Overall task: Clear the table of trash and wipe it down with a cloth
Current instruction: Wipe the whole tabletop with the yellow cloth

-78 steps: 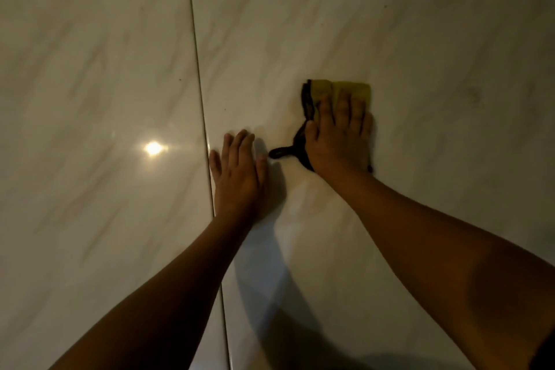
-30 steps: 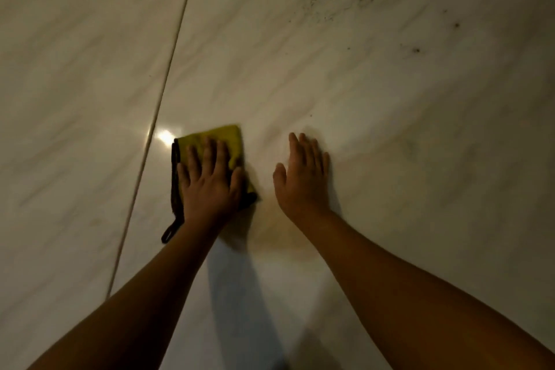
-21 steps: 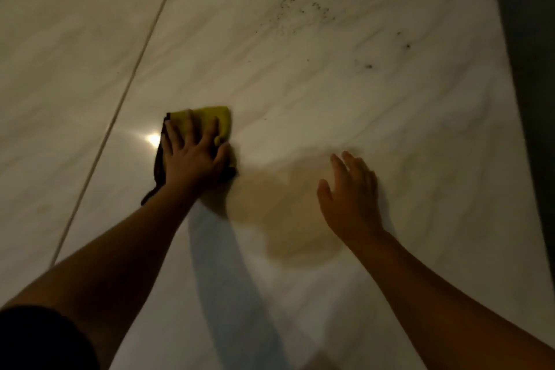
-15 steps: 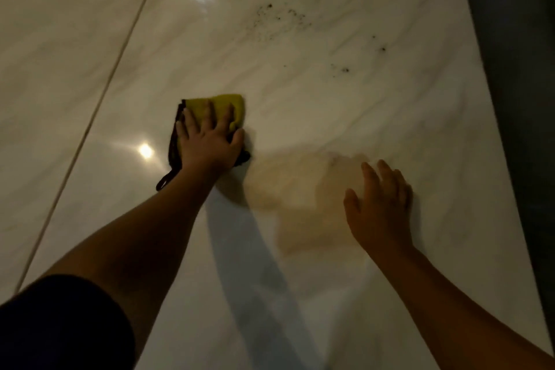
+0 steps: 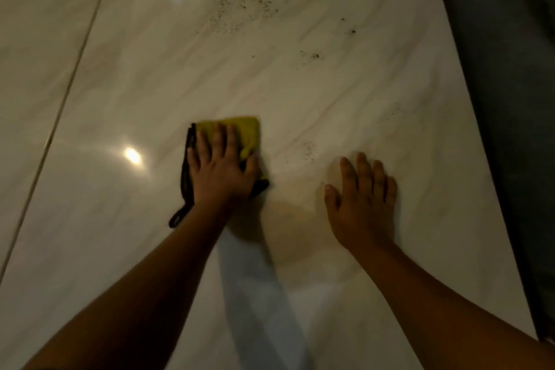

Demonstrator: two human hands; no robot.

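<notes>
We see two arms of one person, both bare from the wrists back to where they leave the picture, with no cloth over them. The left hand point(image 5: 220, 171) shows us its back: four fingers and a thumb with softly rounded knuckles, the nails too dim to make out. The right hand point(image 5: 363, 204) shows its back too, and a nail is faintly visible at the thumb tip. The left forearm point(image 5: 144, 288) is smooth and broadens toward the bottom edge, as does the right forearm point(image 5: 435, 303). In this low light we cannot tell finer detail.
</notes>
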